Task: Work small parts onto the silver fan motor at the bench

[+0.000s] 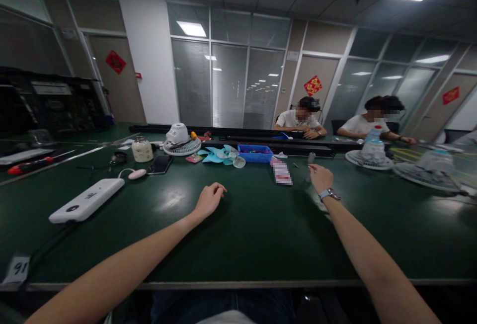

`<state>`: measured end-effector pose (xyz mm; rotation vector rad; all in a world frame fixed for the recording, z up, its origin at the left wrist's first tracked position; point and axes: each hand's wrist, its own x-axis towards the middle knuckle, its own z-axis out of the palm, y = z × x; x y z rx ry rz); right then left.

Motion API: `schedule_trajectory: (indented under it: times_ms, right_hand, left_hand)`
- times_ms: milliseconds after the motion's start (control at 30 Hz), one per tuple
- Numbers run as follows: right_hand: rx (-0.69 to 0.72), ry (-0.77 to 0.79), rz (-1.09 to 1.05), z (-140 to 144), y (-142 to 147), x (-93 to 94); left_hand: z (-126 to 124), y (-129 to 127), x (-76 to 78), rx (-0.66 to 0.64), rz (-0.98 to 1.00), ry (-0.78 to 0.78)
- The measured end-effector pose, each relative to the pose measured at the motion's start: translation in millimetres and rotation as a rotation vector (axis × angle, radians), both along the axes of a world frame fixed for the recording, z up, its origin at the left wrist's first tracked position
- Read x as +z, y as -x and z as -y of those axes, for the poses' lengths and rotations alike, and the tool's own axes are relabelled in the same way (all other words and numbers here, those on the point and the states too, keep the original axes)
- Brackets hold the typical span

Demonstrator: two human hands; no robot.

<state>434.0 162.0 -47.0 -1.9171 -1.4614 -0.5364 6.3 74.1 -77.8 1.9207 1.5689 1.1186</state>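
My left hand [210,200] hovers over or rests on the green table in the middle, fingers loosely bent and a little apart, with nothing visible in them. To the right, my right hand [322,177] wears a watch [331,194] at the wrist. Its thumb and fingers are pinched together; what they hold, if anything, is too small to make out. A small grey cylinder [311,157] shows just beyond those fingertips. Left of this hand lies a pink-and-white packet [282,172]. A blue bin [255,153] with small parts and light-blue fan blades [219,155] sit farther back.
At left are a white power strip [89,200], a phone [160,164], a cream jar [142,150] and a white fan part [177,135]. Fan grilles [368,160] with plastic bottles stand at right. Long black rails [231,132] cross the back. Two people [303,118] sit opposite.
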Motion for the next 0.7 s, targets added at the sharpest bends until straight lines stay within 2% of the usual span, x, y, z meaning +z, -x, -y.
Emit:
schedule_trajectory:
  times_ms: [200,700]
  right_hand:
    - [-0.041,0.022,0.0,-5.1,-5.4,-8.5]
    - [-0.062,0.053,-0.061,-10.0,-12.4,-11.4]
  left_hand:
    - [-0.5,0.3,-0.6,0.005,-0.011,0.0]
    - [0.2,-0.6,0.0,-0.005,0.001,0.008]
